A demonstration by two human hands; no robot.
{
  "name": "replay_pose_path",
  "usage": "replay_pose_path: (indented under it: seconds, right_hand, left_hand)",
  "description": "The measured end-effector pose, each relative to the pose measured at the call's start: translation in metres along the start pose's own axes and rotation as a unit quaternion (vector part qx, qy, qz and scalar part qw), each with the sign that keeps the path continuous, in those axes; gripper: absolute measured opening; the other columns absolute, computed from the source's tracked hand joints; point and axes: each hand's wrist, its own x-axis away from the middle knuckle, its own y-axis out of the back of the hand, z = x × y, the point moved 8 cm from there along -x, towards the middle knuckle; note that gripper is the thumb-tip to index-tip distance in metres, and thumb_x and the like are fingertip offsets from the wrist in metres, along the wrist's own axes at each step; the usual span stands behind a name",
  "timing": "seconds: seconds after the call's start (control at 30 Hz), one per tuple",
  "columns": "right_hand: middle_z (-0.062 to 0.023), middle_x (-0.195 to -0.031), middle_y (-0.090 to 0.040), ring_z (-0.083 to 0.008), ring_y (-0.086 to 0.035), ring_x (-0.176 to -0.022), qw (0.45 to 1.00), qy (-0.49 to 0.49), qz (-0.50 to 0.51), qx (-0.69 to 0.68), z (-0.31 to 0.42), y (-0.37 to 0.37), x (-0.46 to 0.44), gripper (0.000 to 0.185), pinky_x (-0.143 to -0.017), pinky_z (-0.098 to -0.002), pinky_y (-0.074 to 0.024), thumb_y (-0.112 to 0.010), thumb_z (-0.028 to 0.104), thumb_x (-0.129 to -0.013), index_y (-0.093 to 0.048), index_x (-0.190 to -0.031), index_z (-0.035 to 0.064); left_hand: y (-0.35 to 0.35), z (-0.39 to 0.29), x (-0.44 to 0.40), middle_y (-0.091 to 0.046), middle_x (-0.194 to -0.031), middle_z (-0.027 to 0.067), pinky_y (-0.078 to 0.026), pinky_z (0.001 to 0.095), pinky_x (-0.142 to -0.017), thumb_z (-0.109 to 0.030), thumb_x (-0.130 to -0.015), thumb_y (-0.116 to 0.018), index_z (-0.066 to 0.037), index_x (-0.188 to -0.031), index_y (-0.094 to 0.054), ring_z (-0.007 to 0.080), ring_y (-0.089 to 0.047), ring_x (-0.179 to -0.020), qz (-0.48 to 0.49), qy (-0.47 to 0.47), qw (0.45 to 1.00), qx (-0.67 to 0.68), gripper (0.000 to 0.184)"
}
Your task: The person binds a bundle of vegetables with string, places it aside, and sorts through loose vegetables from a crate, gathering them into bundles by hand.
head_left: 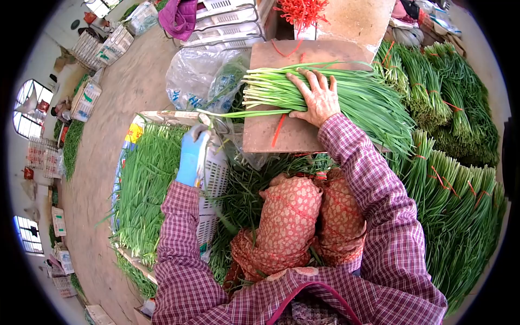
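Note:
My right hand [317, 97], bare, lies with spread fingers on a loose bunch of garlic chives [368, 105]. The bunch rests on a brown board [260, 135], its pale stem ends pointing left. A few stems stick out past the board's left edge toward my other hand. My left hand [192, 153], in a blue glove, is at the inner edge of a white plastic crate [215, 173] beside a heap of chives [149, 179]. Its fingers are curled together; what they hold, if anything, is hidden. A red tie [279, 130] lies on the board.
Chive bundles with red ties [455, 189] are stacked on the right. Red ties [303, 12] fill a holder behind the board. A clear plastic bag [189, 73] lies left of the board. Patterned cloth [290, 216] covers my knees. White crates [230, 27] stand at the back.

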Motion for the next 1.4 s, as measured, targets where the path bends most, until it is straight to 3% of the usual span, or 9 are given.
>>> replay_pose_path:
  seconds: [0.27,0.4,0.47,0.53,0.73,0.83,1.13,1.2,1.4]
  right_hand:
    - [-0.0037,-0.14,-0.036,-0.0331,-0.035,-0.129,1.0,0.014,0.006,-0.02,0.001,0.002,0.001,0.108,-0.102,-0.0619,-0.0257,-0.079,0.06,-0.05,-0.031,-0.143,0.0331]
    - [-0.0038,-0.141,-0.035,-0.0345,-0.035,-0.129,0.999,0.031,-0.003,-0.038,0.005,0.019,0.006,0.105,-0.101,-0.063,-0.0264,-0.074,0.067,-0.052,-0.033,-0.143,0.0338]
    - [-0.0035,-0.141,-0.036,-0.0344,-0.035,-0.129,0.999,0.03,-0.013,-0.037,0.007,0.021,0.011,0.101,-0.101,-0.0641,-0.0267,-0.077,0.06,-0.055,-0.033,-0.143,0.0351]
    - [-0.0036,-0.141,-0.035,-0.0339,-0.034,-0.13,0.999,0.035,-0.017,-0.025,0.013,0.02,0.017,0.098,-0.101,-0.0651,-0.0261,-0.079,0.055,-0.057,-0.033,-0.142,0.0357]
    - [-0.0042,-0.145,-0.031,-0.0343,-0.027,-0.135,0.999,0.038,-0.014,-0.03,0.015,0.007,0.028,0.086,-0.104,-0.0666,-0.0244,-0.08,0.045,-0.063,-0.04,-0.138,0.0338]
    - [-0.0038,-0.146,-0.028,-0.0351,-0.025,-0.135,0.998,0.049,0.016,-0.027,0.022,0.018,0.032,0.092,-0.104,-0.067,-0.0233,-0.08,0.048,-0.061,-0.035,-0.14,0.0353]
    - [-0.0016,-0.146,-0.028,-0.0311,-0.023,-0.137,0.996,0.06,0.06,-0.011,0.024,0.01,0.048,0.089,-0.106,-0.0662,-0.0204,-0.078,0.051,-0.062,-0.037,-0.14,0.0332]
    - [-0.0016,-0.146,-0.029,-0.0303,-0.022,-0.138,0.996,0.059,0.063,-0.008,0.023,0.01,0.047,0.088,-0.106,-0.0664,-0.02,-0.078,0.052,-0.063,-0.038,-0.139,0.032]
    - [-0.003,-0.143,-0.035,-0.0315,-0.028,-0.135,0.996,0.068,0.02,-0.046,0.034,0.027,0.049,0.084,-0.106,-0.0652,-0.0182,-0.071,0.061,-0.063,-0.044,-0.136,0.0285]
  left_hand:
    - [0.115,-0.082,0.028,-0.063,-0.105,0.0134,-0.051,0.0379,-0.083,-0.028,-0.09,-0.052,-0.003,-0.109,-0.057,0.0252,-0.062,-0.099,-0.098,-0.106,0.98,0.139,0.031]
    - [0.17,-0.122,0.042,-0.062,-0.104,0.0119,-0.052,0.0351,-0.072,-0.023,-0.091,-0.051,-0.002,-0.108,-0.056,0.0243,-0.063,-0.09,-0.139,-0.124,0.949,0.255,0.027]
    - [0.174,-0.148,0.047,-0.064,-0.112,0.0139,-0.051,0.0351,-0.082,-0.021,-0.09,-0.052,-0.004,-0.113,-0.059,0.0213,-0.063,-0.096,-0.023,-0.153,0.949,0.275,0.029]
    - [0.18,-0.161,0.055,-0.064,-0.113,0.0134,-0.051,0.0322,-0.079,-0.02,-0.09,-0.052,-0.004,-0.113,-0.059,0.0205,-0.063,-0.092,-0.11,-0.156,0.935,0.299,0.029]
    - [0.098,-0.218,0.085,-0.058,-0.102,0.0123,-0.044,0.0259,-0.055,-0.026,-0.092,-0.052,-0.004,-0.111,-0.056,0.0157,-0.055,-0.072,0.002,-0.2,0.94,0.276,0.029]
    - [0.055,-0.204,0.091,-0.058,-0.098,0.0107,-0.047,0.024,-0.047,-0.03,-0.09,-0.055,-0.005,-0.105,-0.055,0.0137,-0.058,-0.064,0.042,-0.098,0.943,0.317,0.029]
    - [-0.031,-0.177,0.102,-0.064,-0.091,0.0111,-0.053,0.0289,-0.058,-0.024,-0.09,-0.051,-0.004,-0.104,-0.055,0.0168,-0.063,-0.068,0.087,-0.059,0.971,0.214,0.025]
    - [-0.04,-0.175,0.102,-0.063,-0.089,0.0144,-0.055,0.0303,-0.066,-0.02,-0.09,-0.051,0.004,-0.108,-0.053,0.0188,-0.063,-0.071,0.092,-0.05,0.97,0.221,0.03]
    - [-0.05,-0.167,0.104,-0.065,-0.086,0.0125,-0.055,0.0299,-0.061,-0.014,-0.092,-0.048,0.002,-0.106,-0.056,0.0195,-0.066,-0.069,0.06,-0.056,0.987,0.142,0.023]
